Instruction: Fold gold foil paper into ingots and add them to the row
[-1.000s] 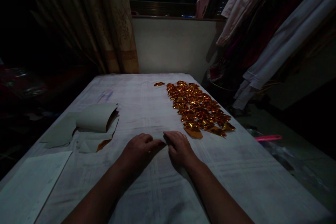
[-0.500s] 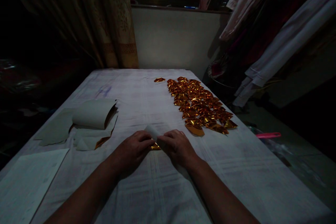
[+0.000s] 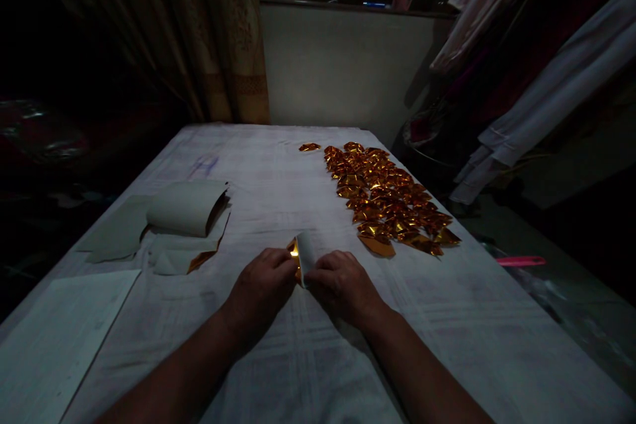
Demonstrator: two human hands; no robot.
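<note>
Head view. The work surface is a bench (image 3: 472, 344) covered with a pale checked cloth. The foil piece (image 3: 308, 255), gold on one face and pale on the other, lies between the two hands, well in from the left and right edges of the bench. Its gold face shows on the left, its pale face on the right. Whether it rests on the cloth or is lifted slightly cannot be told.

Left hand (image 3: 265, 281): the grip is narrow, with thumb and fingers pinching the gold side. Right hand (image 3: 345, 285): the grip is likewise narrow, with fingertips pinching the lower part of the pale side. The fingertips on the far side of the piece are hidden.

Adjacent items: a cluster of shaped gold pieces (image 3: 380, 192) lies along the right edge of the bench. A single gold piece (image 3: 310, 147) lies apart from it, near the far edge. Pale-backed sheets (image 3: 183, 209), the uppermost curled, lie toward the left edge. A flat white sheet (image 3: 82, 338) lies at the near left.

Step in hand: judged from the hand posture, folding or creasing of the foil piece. The next move calls for a firm pinch on both sides, edges aligned, and even finger pressure along the crease.
</note>
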